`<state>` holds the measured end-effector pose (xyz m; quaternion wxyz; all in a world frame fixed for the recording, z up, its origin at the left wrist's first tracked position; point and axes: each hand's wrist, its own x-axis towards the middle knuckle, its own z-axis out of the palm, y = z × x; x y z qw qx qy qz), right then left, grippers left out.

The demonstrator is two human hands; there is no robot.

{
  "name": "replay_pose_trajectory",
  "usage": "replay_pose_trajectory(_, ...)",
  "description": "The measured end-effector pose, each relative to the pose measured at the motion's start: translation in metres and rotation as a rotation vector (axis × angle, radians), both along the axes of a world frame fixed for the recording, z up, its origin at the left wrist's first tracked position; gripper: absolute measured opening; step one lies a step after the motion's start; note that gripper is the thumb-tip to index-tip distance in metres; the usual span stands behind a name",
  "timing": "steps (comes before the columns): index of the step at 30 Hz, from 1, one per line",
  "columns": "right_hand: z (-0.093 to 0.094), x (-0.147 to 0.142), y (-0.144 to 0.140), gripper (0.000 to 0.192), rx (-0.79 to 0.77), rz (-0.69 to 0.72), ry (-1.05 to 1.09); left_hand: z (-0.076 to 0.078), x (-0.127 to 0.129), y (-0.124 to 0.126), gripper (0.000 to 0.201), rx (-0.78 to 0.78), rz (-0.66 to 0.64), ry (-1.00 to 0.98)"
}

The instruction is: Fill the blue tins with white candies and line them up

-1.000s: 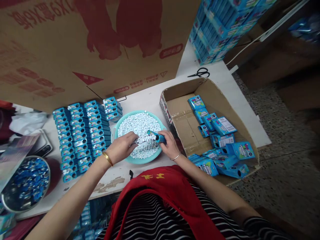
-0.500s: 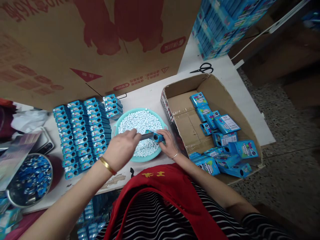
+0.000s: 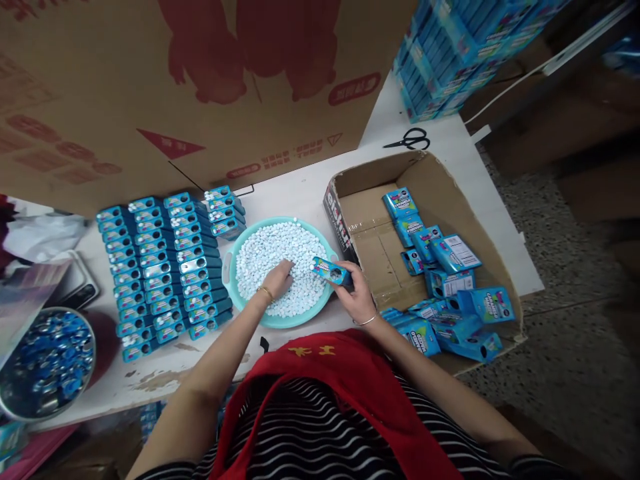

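Note:
My right hand (image 3: pixel 356 297) grips a small blue candy box (image 3: pixel 331 271) over the right rim of the turquoise basin (image 3: pixel 235 293). The box's end panel faces up, with a dark round hole in it and a few white candies at its left end. My left hand (image 3: pixel 278 280) is down among the white candies (image 3: pixel 280 243) in the basin. Its fingers are curled and their tips partly buried, so how much they hold is hidden. Several rows of upright blue boxes (image 3: pixel 160 270) stand left of the basin, with white candies on many of their tops.
A cardboard tray (image 3: pixel 380 267) of loose blue boxes stands at the right. Black scissors (image 3: pixel 413 139) lie behind it, near stacked blue packs (image 3: pixel 440 67). A large carton (image 3: pixel 280 127) walls off the back. At the left are a metal bowl (image 3: pixel 93 360) of blue-wrapped pieces and a phone (image 3: pixel 83 293).
My left hand has moved from a dark strip-like thing near the box into the candies; that strip is no longer visible. My right hand has shifted slightly right, the box turning its holed end up.

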<state>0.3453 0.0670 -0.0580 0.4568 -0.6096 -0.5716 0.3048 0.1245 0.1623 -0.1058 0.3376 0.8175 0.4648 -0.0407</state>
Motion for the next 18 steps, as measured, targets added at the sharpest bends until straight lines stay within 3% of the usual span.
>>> replay_pose_trajectory(3,-0.001,0.0,-0.004,0.036,-0.044,-0.026,0.029,0.003,0.003,-0.001,0.022,-0.026,0.015,-0.075)
replay_pose_trajectory(6,-0.002,0.0,-0.008,0.037,-0.058,-0.047,0.044,0.023,-0.014,-0.001,0.019,-0.042,0.02,-0.127)
replay_pose_trajectory(12,0.002,-0.003,-0.004,0.035,0.002,-0.04,-0.028,0.1,-0.052,0.0,0.017,0.016,-0.03,-0.253)
replay_pose_trajectory(15,0.005,-0.009,0.003,0.037,0.063,0.024,-0.098,0.136,-0.055,0.001,0.019,0.059,-0.086,-0.224)
replay_pose_trajectory(18,0.004,-0.016,0.009,0.04,0.118,0.105,-0.14,0.163,-0.046,0.002,0.02,0.083,-0.189,-0.131)
